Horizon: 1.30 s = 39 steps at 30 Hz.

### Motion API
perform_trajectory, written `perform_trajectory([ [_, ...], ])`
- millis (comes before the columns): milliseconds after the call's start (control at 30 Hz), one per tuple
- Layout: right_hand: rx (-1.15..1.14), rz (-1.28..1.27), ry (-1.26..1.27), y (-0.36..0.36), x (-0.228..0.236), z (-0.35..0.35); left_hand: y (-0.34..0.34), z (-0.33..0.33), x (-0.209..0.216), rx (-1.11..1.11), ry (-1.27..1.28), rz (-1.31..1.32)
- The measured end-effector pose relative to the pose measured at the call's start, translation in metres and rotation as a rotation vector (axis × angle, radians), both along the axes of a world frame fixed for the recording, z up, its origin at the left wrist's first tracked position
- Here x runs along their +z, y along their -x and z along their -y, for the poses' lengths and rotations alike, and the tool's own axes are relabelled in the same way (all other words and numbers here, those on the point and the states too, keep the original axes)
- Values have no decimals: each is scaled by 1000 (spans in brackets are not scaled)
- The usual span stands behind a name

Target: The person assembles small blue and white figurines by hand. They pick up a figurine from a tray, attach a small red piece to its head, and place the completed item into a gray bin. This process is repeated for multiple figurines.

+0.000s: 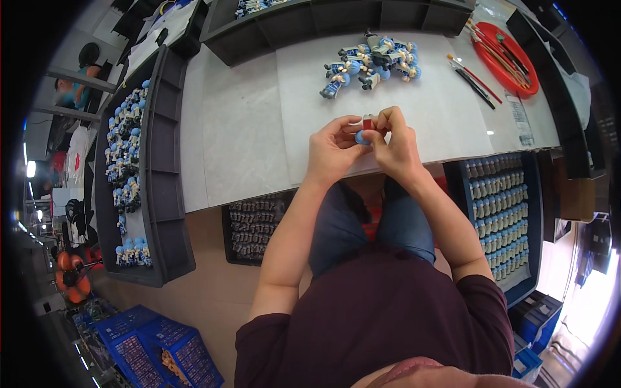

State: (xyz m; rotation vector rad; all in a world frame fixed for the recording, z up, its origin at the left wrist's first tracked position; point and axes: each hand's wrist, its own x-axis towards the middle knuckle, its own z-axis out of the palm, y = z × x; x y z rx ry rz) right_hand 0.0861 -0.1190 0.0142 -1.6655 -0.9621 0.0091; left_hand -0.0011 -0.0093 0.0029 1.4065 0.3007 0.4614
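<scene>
No legible lettering, pale strip (519, 120) on table (239, 123), markings too small

- 1 small piece (361, 137), blue and rounded at its near end, red and pale toward its far end.
- Fingers partly cover it; its full shape is hidden.
- It is held between the left hand (334, 146) and right hand (396, 143), at the near side of the worktop (246, 129).

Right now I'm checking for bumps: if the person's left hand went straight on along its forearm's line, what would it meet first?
Most likely the pile of blue-headed figurines on the worktable, though how high the left hand is above the surface is hard to judge.
</scene>
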Motion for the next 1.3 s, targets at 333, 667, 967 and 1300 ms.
perform_trajectory([
  [333, -52, -435, -282, -17, -28, 20, 0, -4, -3, -14, -58, 11],
  [667, -24, -555, -321, -17, -30, 25, 0, -6, -4, -10, -28, 102],
  [967, -23, -560, -309, -15, -27, 25, 1, -5, 6, -27, 25, -28],
  [1300, -47, -570, -274, -17, -26, 25, 0, -6, 3, -29, 73, 46],
])
